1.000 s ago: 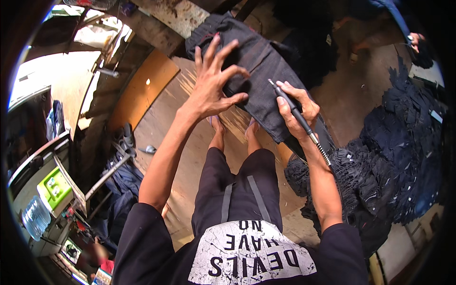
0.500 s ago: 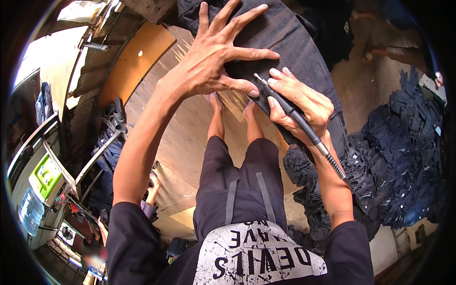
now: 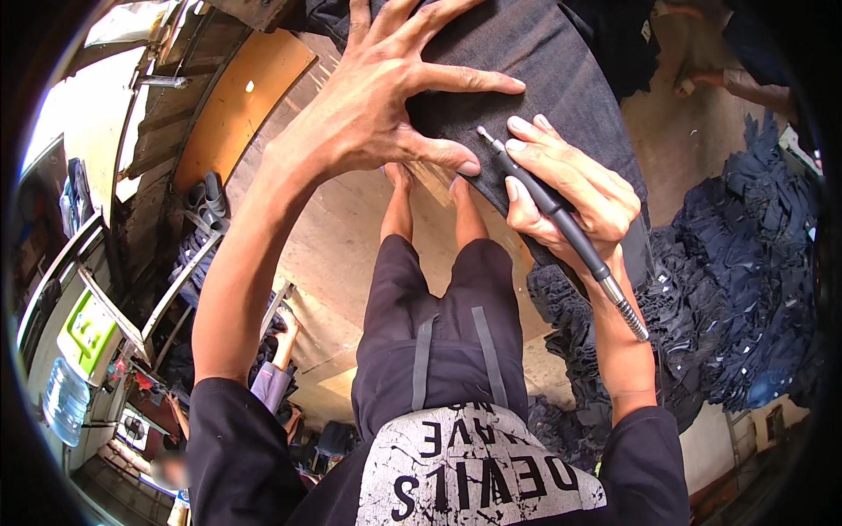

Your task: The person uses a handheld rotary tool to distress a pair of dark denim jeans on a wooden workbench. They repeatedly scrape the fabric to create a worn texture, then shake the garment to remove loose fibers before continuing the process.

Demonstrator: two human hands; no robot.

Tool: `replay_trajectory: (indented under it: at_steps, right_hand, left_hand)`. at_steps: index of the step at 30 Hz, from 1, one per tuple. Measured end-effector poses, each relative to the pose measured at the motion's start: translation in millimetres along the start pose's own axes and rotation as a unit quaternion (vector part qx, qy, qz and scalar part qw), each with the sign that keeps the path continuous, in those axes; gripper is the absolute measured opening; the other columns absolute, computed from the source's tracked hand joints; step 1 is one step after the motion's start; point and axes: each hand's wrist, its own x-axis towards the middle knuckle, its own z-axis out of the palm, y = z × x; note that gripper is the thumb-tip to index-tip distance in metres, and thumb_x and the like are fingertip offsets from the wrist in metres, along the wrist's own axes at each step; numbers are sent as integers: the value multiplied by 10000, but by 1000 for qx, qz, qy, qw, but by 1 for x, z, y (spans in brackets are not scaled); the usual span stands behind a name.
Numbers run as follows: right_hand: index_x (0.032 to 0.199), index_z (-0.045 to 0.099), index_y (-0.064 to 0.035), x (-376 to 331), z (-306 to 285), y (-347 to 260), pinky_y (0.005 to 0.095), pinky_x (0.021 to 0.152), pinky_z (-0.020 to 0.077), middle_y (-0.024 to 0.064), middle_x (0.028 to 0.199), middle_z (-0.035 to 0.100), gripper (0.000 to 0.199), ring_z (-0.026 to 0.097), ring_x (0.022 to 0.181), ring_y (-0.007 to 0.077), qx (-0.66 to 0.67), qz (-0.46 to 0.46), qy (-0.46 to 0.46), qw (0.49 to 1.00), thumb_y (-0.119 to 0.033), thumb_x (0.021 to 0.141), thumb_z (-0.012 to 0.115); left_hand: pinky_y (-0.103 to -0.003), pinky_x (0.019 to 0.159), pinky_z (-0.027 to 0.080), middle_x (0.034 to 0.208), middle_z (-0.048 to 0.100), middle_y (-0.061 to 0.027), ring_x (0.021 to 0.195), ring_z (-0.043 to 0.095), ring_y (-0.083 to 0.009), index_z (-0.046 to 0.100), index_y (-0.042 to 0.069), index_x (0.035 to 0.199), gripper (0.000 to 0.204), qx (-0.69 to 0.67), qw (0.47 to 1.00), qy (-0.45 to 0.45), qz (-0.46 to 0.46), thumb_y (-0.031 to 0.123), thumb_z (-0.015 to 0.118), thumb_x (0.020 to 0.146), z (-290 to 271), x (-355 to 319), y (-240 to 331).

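Note:
Dark denim cloth (image 3: 566,66), seemingly a trouser leg, is stretched over a long rounded support in front of me. My left hand (image 3: 386,96) lies on it with fingers spread wide, the thumb close to the cloth's near edge. In a pen-like grip, my right hand (image 3: 583,193) holds a black rotary grinder handpiece (image 3: 572,235) with a spring-like sleeve at its rear end. Its small pale tip points away from me, over the denim between my left thumb and index finger. I cannot tell whether the tip touches the cloth.
A large heap of dark garments (image 3: 728,272) spreads over the right side. Left are a leaning orange-brown board (image 3: 241,96), dark sandals (image 3: 209,200) and a metal frame. Another person's arm (image 3: 282,351) shows at lower left, another forearm (image 3: 744,85) at upper right.
The view has shifted slightly. My right hand and the handpiece sit a little further right, and the left hand a little further left and up. Both grips look the same.

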Motion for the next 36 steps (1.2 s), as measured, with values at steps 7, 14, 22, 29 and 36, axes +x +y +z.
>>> replay_trajectory:
  at_steps: [7, 14, 22, 29, 36]
  right_hand:
    - [1004, 843, 36, -4, -1, -1, 462, 1014, 678, 159, 972, 837, 291, 844, 1026, 318, -9, 16, 21, 1000, 11, 715, 825]
    - [1001, 830, 45, -7, -4, -1, 452, 997, 682, 184, 973, 836, 304, 847, 1009, 322, -21, 31, 30, 999, 12, 699, 815]
    - [1090, 798, 78, -13, -12, -7, 481, 1074, 634, 253, 1145, 826, 305, 818, 1124, 373, -20, 63, 18, 998, 75, 789, 753]
    - [1170, 789, 83, -3, -8, -11, 478, 1098, 619, 259, 1215, 812, 300, 805, 1162, 367, -16, 77, 10, 997, 67, 872, 766]
    - [1213, 791, 88, 4, 6, -8, 492, 1100, 618, 265, 1205, 811, 350, 805, 1164, 365, -43, 39, 8, 998, 68, 865, 771]
  left_hand:
    - [-767, 1292, -133, 1851, 184, -175, 1718, -8, -465, 698, 441, 1508, 785, 9, 1000, -2, -3, 721, 876, 796, -1, 2, 2]
    - [-777, 1291, -122, 1855, 179, -158, 1720, -12, -455, 698, 460, 1501, 784, 19, 1000, 0, 1, 721, 882, 785, 1, 3, -3]
    - [-771, 1296, -119, 1855, 179, -161, 1720, -4, -458, 692, 468, 1504, 785, 28, 1000, -7, -4, 731, 874, 787, 1, 2, -2]
    - [-753, 1300, -122, 1850, 198, -174, 1718, 19, -467, 657, 438, 1553, 816, 20, 999, -16, -21, 723, 860, 815, 3, 0, -3]
    - [-755, 1299, -126, 1848, 200, -172, 1719, 19, -457, 650, 423, 1563, 837, 15, 1000, 13, -3, 706, 872, 807, 10, 0, -11]
